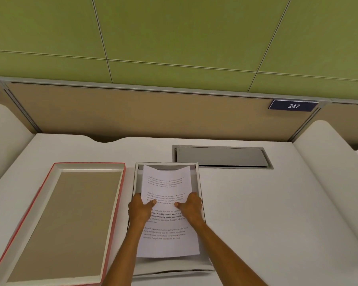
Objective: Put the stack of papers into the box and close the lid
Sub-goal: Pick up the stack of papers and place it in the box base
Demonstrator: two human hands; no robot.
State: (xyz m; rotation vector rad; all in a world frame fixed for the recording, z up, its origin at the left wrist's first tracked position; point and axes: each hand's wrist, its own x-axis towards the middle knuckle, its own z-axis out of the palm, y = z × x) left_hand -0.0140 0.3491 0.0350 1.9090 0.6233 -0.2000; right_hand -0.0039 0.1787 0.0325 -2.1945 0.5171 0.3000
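At centre frame, your left hand and right hand each pinch a side edge of the printed white stack of papers, which sits over the open grey cardboard box. Its red-edged lid lies upturned at lower left on the white desk.

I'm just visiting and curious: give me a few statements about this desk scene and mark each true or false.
1. Both hands, left hand and right hand, hold the stack of papers. True.
2. The lid is already on the box. False: it lies upside down on the desk, left of the box.
3. The papers are blank. False: the top sheet carries printed paragraphs.
4. The far edge of the papers is curled up against the box's far wall. True.
5. A sign reads 247. True.
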